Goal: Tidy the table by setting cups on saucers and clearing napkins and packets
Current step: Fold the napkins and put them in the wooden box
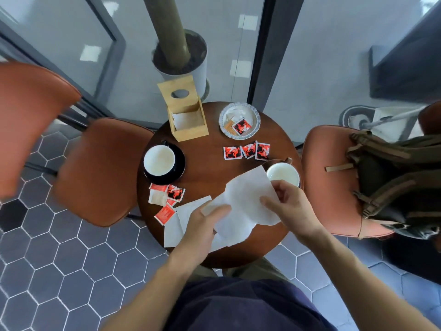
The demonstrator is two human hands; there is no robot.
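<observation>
1. The napkin (248,201) is white, creased and partly unfolded, held up over the near right part of the round table (207,168), just beside the right cup (282,175).
2. The left hand (202,225) pinches its lower left edge, thumb on top.
3. The right hand (290,206) pinches its right edge (fingers curled inward).
4. Both forearms reach forward from the bottom of the view.
5. Another napkin (181,223) lies flat under the left hand.
</observation>
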